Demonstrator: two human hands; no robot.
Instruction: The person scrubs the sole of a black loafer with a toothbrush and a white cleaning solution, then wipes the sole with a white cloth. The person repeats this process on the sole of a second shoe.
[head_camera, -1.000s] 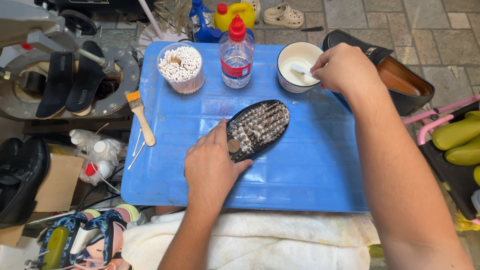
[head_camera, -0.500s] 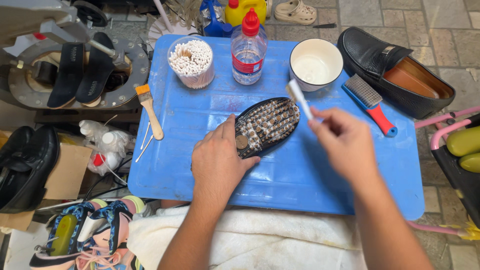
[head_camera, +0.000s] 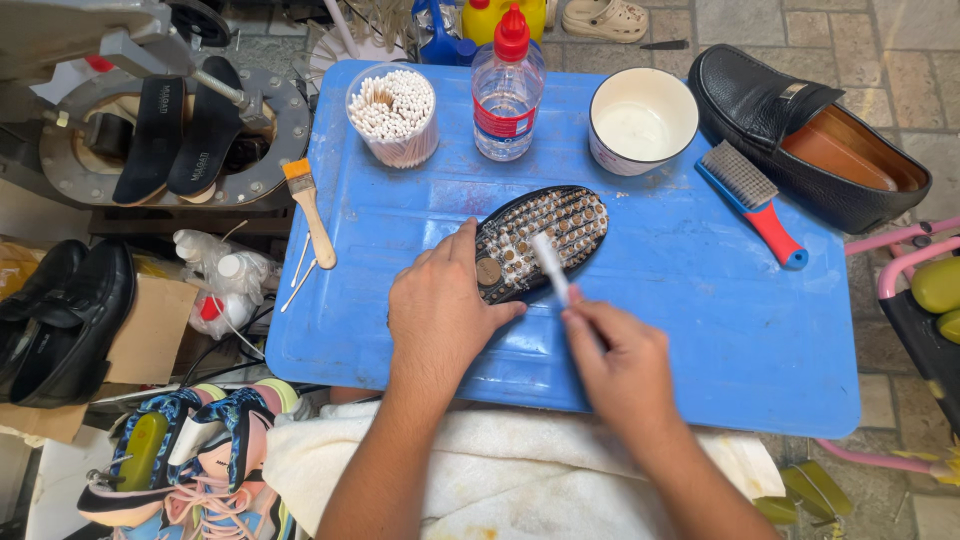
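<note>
A black shoe lies sole-up (head_camera: 548, 235) in the middle of the blue table top (head_camera: 700, 330); its sole is covered with small pale studs. My left hand (head_camera: 440, 310) grips the shoe's near end and holds it down. My right hand (head_camera: 620, 365) pinches a small white brush (head_camera: 549, 265), whose tip rests on the studded sole. A white bowl (head_camera: 643, 120) with white liquid stands at the back right of the shoe.
A tub of cotton swabs (head_camera: 392, 112) and a clear bottle with a red cap (head_camera: 507, 85) stand at the back. A paintbrush (head_camera: 310, 210) lies left, a blue-red scrub brush (head_camera: 755, 200) right, beside a black loafer (head_camera: 810, 135). A white towel (head_camera: 500, 470) covers my lap.
My right hand left the bowl with the white brush and came down to the shoe's sole. My left hand stayed on the shoe. The view moved closer.
</note>
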